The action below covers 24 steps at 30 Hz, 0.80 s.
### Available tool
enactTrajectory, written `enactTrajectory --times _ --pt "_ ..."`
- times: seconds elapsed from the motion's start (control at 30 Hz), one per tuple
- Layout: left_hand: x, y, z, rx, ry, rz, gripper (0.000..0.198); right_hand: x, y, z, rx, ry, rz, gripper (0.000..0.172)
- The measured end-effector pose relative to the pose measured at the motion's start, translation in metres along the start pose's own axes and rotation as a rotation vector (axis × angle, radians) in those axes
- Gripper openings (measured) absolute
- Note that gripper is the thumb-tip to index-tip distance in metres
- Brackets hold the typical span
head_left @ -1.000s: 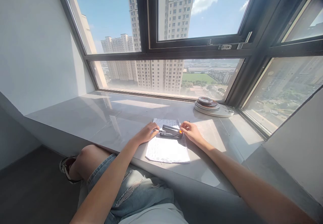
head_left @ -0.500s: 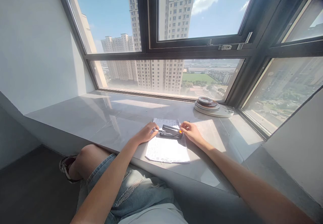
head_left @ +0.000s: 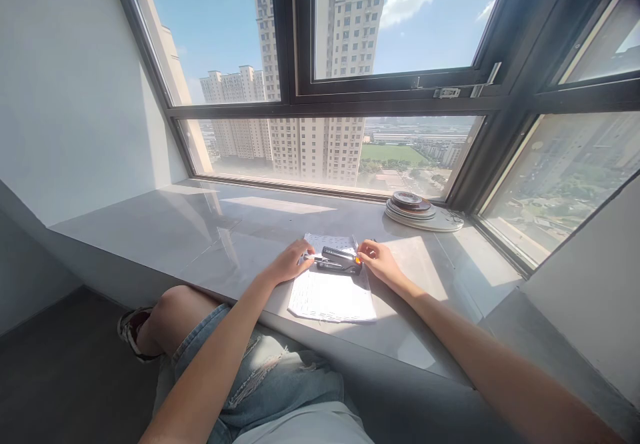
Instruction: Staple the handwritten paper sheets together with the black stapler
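Observation:
A black stapler [head_left: 340,261] lies across a sheaf of written paper [head_left: 333,301] on the windowsill, its jaw end to the left and slightly apart. My left hand [head_left: 289,262] is closed at that end, fingertips pinching a thin, light-coloured piece too small to make out. At the stapler's right end, beside a small orange spot, my right hand [head_left: 379,260] has its thumb and fingers drawn together on the stapler. Part of that end is hidden by the fingers.
A stack of plates [head_left: 410,211] stands at the back right of the tiled sill [head_left: 260,237], by the window frame [head_left: 330,107]. The sill's front edge runs just above my knees. A wall [head_left: 585,277] rises on the right.
Almost nothing differs. Both hands keep their places at the two ends of the stapler, with only a slight shift of the left fingertips.

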<state>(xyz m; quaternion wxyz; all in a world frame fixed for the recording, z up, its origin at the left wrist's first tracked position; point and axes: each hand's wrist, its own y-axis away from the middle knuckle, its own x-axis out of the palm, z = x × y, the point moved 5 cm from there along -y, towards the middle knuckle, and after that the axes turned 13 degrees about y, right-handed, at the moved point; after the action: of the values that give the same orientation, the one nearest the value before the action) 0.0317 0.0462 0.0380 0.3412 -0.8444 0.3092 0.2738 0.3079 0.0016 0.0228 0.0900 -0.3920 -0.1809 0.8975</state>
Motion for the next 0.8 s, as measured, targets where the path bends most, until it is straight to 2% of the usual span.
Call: enactTrajectory --times 0.17,0.33,0.57,0.7,0.8 --pt "-0.006 0.001 0.001 0.009 -0.057 -0.098 0.016 0.000 0.000 -0.001 0.000 0.001 -0.002 0.012" --pt "-0.006 0.001 0.003 0.040 -0.069 -0.089 0.033 0.000 -0.001 -0.002 -0.003 0.000 -0.004 0.011" --pt "-0.005 0.001 0.008 0.027 -0.063 -0.094 0.042 0.001 -0.001 -0.002 0.000 -0.006 -0.007 0.012" --pt "-0.005 0.001 0.016 -0.013 -0.103 -0.123 0.047 -0.004 0.002 0.005 0.013 -0.041 -0.030 0.024" --pt "-0.005 0.000 0.020 -0.026 -0.125 -0.149 0.041 -0.006 0.004 0.015 -0.020 -0.066 -0.019 0.032"
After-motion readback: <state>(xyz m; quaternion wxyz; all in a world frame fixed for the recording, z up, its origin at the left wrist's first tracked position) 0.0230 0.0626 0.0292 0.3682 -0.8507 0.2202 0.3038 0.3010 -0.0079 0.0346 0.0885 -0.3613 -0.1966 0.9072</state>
